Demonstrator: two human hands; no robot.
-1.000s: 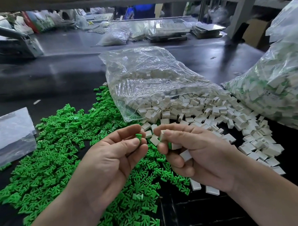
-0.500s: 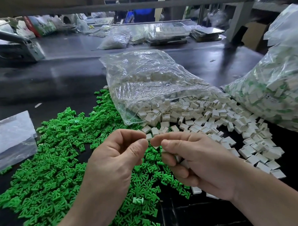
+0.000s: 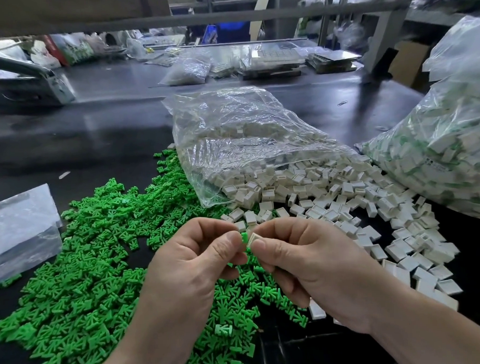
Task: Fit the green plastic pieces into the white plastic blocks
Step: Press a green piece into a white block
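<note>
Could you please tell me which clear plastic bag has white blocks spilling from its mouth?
The crumpled middle bag: loose white blocks pour from its open end. The bulging right bag holds white-and-green parts; the left bag lies flat.

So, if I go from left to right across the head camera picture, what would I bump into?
First a flat clear bag → pile of green pieces → left hand pinching one green piece → white block held by the right hand → loose white blocks → big full bag.
</note>
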